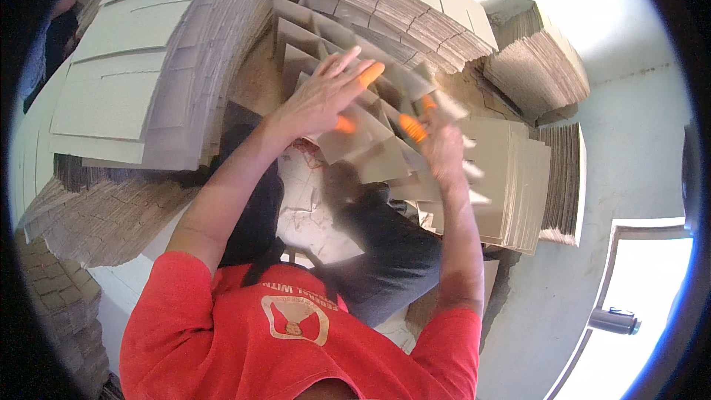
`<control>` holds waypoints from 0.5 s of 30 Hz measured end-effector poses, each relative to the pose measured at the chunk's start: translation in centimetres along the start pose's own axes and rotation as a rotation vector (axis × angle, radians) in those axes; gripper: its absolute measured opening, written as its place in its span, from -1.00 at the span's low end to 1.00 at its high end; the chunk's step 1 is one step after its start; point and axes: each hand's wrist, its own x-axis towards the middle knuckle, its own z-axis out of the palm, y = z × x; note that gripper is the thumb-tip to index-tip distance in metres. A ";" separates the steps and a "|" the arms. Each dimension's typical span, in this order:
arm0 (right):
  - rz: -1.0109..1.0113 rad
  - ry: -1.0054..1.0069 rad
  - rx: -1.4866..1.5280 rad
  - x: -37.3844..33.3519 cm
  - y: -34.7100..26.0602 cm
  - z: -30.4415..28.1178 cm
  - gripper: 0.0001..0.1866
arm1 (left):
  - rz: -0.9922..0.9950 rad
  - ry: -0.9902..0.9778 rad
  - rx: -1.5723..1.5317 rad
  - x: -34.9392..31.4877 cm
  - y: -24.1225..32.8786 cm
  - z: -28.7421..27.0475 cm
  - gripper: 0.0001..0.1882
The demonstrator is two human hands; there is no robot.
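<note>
My left hand point(320, 100) lies flat with its fingers spread on a fan of grey cardboard divider pieces point(370, 152). Orange finger covers sit on its index finger and thumb. My right hand point(443, 150) is blurred and closed around several narrow cardboard strips point(474, 170) at the right side of the same bundle. It also wears orange finger covers. Both forearms reach up from my red shirt point(296, 333). My dark trouser legs point(392, 252) lie below the bundle.
Tall stacks of flat cardboard sheets stand on the left point(133, 67), at the top point(415, 0) and on the right point(541, 67). Another flat pile point(533, 178) lies beside my right hand. A pale wall and a bright window frame point(637, 281) are at right. A person point(59, 37) is at upper left.
</note>
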 end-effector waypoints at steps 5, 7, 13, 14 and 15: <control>-0.255 0.048 0.043 -4.9 -3.3 1.3 -0.28 | 0.119 -0.094 -0.112 4.6 -2.1 2.1 -0.25; -0.174 0.021 -0.075 -5.5 -3.5 1.3 -0.25 | -0.009 -0.368 -0.248 5.8 -2.7 2.1 -0.44; -0.100 0.329 -0.373 -6.9 -1.9 -0.5 -0.17 | 0.092 -0.116 -0.201 8.5 -1.3 1.4 -0.65; -0.065 0.422 -0.448 -7.5 -1.4 -1.6 -0.18 | 0.141 -0.047 -0.212 9.5 -0.4 0.5 -0.72; -0.033 0.513 -0.514 -7.8 -0.8 -3.0 -0.18 | 0.183 0.021 -0.217 10.9 1.0 -1.1 -0.79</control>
